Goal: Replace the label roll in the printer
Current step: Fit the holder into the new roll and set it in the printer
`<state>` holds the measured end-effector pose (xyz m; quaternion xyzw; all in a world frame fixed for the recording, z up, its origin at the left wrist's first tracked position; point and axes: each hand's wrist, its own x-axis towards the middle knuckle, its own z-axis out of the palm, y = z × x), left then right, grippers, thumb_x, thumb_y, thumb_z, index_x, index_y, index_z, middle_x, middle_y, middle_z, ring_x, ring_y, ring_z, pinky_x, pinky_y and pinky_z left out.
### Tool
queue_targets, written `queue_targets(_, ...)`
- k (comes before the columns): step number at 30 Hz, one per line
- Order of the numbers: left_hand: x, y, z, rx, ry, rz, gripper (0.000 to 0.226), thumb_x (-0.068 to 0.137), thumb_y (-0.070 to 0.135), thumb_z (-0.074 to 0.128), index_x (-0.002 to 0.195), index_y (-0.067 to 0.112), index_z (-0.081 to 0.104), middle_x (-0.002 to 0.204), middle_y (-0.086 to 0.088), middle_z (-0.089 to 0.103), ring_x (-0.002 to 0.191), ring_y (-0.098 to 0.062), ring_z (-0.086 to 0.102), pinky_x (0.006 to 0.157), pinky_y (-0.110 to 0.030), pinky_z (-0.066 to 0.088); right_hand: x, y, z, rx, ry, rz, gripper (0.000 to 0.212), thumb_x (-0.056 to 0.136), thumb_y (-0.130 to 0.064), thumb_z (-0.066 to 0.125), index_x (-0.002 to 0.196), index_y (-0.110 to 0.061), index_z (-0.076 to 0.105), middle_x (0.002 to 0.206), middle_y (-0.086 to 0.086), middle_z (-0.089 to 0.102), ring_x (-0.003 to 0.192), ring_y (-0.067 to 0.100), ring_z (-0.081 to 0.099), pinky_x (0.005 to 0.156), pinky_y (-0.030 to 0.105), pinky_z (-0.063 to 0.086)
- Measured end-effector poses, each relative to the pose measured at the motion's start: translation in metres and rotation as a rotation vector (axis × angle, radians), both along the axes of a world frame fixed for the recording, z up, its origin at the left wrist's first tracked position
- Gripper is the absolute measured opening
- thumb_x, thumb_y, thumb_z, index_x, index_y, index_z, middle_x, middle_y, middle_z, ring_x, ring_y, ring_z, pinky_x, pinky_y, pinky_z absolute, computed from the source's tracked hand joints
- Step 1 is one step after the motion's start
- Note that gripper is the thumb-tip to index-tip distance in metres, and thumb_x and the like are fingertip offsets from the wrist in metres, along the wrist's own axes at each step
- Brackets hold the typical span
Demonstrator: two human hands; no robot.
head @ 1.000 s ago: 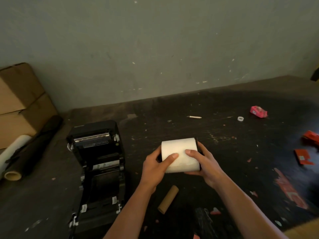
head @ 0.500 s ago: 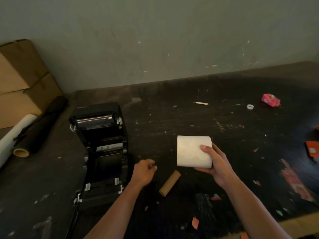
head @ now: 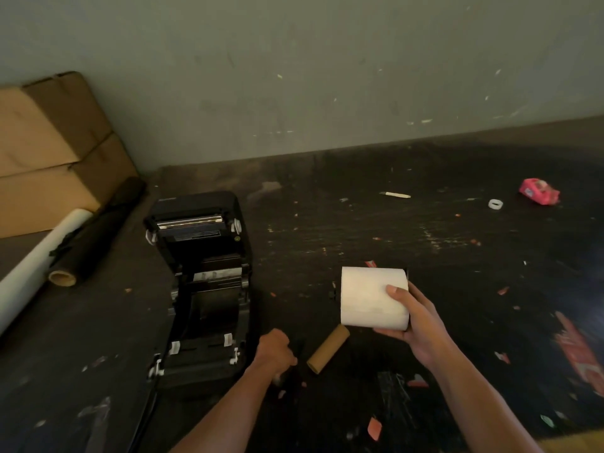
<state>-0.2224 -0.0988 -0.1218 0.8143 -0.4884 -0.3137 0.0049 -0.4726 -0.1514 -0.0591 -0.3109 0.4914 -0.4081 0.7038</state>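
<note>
Right hand (head: 416, 325) grips the white label roll (head: 372, 297) around its right end, thumb on the front face, roll held on its side above the table (head: 425, 250), at 3 o'clock from the printer (head: 204, 289) and apart from it. A dark spindle end seems to stick out at each end of the roll, too dim to be sure. Left hand (head: 274, 353) is down at the printer's front right corner, fingers curled; something dark is just beside it but whether it holds anything, cannot tell. Printer is black, lid swung open toward 12 o'clock, bay exposed and dark inside. One empty cardboard core (head: 328, 353) lies on the table between the two hands, at 7 o'clock of the roll, not touching either hand. Nothing lies between roll and open bay except the left hand and the core, both low. At 10 o'clock of the printer: two stacked cardboard boxes (head: 49, 148) against the wall (head: 327, 76), one white film roll (head: 39, 256) and one black roll (head: 98, 230) lying side by side. Far at 2 o'clock: one pink packet (head: 539, 191), one small white ring (head: 495, 204) just beside it, one thin white stick (head: 395, 195). Red paper scraps (head: 578, 351) scattered at 4 o'clock, too many to count.
</note>
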Motion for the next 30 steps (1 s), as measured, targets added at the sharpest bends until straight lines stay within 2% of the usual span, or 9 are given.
queue_targets(2, 0.003, 0.001, 0.000, -0.042, 0.128, 0.088, 0.017, 0.083, 0.021, 0.073, 0.096, 0.010, 0.068, 0.103, -0.006, 0.066, 0.101, -0.018, 0.064, 0.079, -0.026, 0.053, 0.000, -0.001, 0.002, -0.011, -0.004, 0.004, 0.094, 0.058, -0.034, 0.076, 0.143, -0.031, 0.037, 0.128, 0.009, 0.055, 0.112, 0.033, 0.056, 0.085, 0.056, 0.053)
queue_targets(7, 0.006, 0.000, 0.031, -0.227, 0.721, 0.476, 0.027, 0.090, 0.021, 0.066, 0.116, 0.015, 0.066, 0.113, -0.007, 0.066, 0.105, -0.023, 0.063, 0.089, -0.044, 0.054, -0.001, -0.002, 0.005, -0.033, -0.003, 0.025, 0.093, 0.059, -0.034, 0.074, 0.144, -0.029, 0.036, 0.127, 0.010, 0.054, 0.112, 0.033, 0.056, 0.085, 0.055, 0.053)
queue_targets(9, 0.004, -0.002, 0.051, -0.265, 0.960, 0.562, 0.024, 0.095, 0.021, 0.058, 0.118, 0.014, 0.063, 0.114, -0.011, 0.065, 0.105, -0.028, 0.063, 0.084, -0.046, 0.055, 0.000, -0.003, 0.005, -0.040, -0.002, 0.030, 0.093, 0.059, -0.034, 0.074, 0.144, -0.029, 0.036, 0.127, 0.010, 0.054, 0.112, 0.033, 0.055, 0.085, 0.055, 0.053)
queue_targets(13, -0.004, -0.006, 0.074, -0.350, 1.207, 0.693, 0.014, 0.097, 0.012, 0.052, 0.108, 0.017, 0.059, 0.115, -0.014, 0.062, 0.100, -0.030, 0.064, 0.077, -0.045, 0.055, 0.003, -0.005, 0.007, -0.053, -0.008, 0.033, 0.093, 0.059, -0.035, 0.074, 0.144, -0.029, 0.037, 0.128, 0.011, 0.053, 0.112, 0.033, 0.055, 0.086, 0.055, 0.053)
queue_targets(17, -0.012, -0.013, 0.082, -0.450, 1.221, 0.881, 0.016, 0.100, 0.013, 0.045, 0.111, 0.014, 0.058, 0.102, -0.011, 0.058, 0.086, -0.024, 0.059, 0.072, -0.035, 0.050, 0.006, -0.007, 0.012, -0.059, -0.020, 0.023, 0.093, 0.060, -0.033, 0.074, 0.145, -0.029, 0.036, 0.129, 0.011, 0.053, 0.112, 0.034, 0.054, 0.084, 0.055, 0.053)
queue_targets(22, -0.017, -0.020, 0.094, -0.465, 1.304, 0.828, 0.032, 0.094, 0.035, 0.056, 0.111, 0.009, 0.063, 0.076, -0.001, 0.047, 0.056, -0.010, 0.041, 0.051, -0.023, 0.032, 0.009, -0.005, 0.022, -0.073, -0.035, 0.051, 0.091, 0.060, -0.031, 0.074, 0.144, -0.030, 0.036, 0.129, 0.011, 0.053, 0.112, 0.035, 0.054, 0.084, 0.055, 0.053)
queue_targets(25, -0.022, -0.021, 0.103, -0.524, 1.334, 0.680, 0.027, 0.093, 0.028, 0.057, 0.112, 0.009, 0.063, 0.080, -0.002, 0.052, 0.064, -0.012, 0.048, 0.058, -0.025, 0.040, 0.010, -0.005, 0.027, -0.079, -0.033, 0.075, 0.093, 0.060, -0.032, 0.075, 0.144, -0.030, 0.037, 0.129, 0.011, 0.052, 0.113, 0.035, 0.054, 0.082, 0.053, 0.054)
queue_targets(28, -0.028, -0.021, 0.110, -0.602, 1.223, 0.573, 0.019, 0.098, 0.023, 0.051, 0.104, 0.012, 0.066, 0.094, -0.006, 0.061, 0.086, -0.017, 0.058, 0.078, -0.031, 0.048, 0.011, -0.006, 0.032, -0.088, -0.040, 0.077, 0.092, 0.061, -0.031, 0.074, 0.145, -0.029, 0.036, 0.129, 0.012, 0.052, 0.112, 0.035, 0.055, 0.081, 0.053, 0.054)
queue_targets(30, -0.032, -0.019, 0.114, -0.616, 1.181, 0.498, 0.023, 0.100, 0.023, 0.047, 0.103, 0.014, 0.067, 0.104, -0.008, 0.065, 0.099, -0.019, 0.061, 0.081, -0.032, 0.047, 0.012, -0.007, 0.035, -0.095, -0.051, 0.073, 0.092, 0.061, -0.031, 0.074, 0.145, -0.029, 0.036, 0.129, 0.012, 0.053, 0.112, 0.035, 0.055, 0.081, 0.053, 0.054)
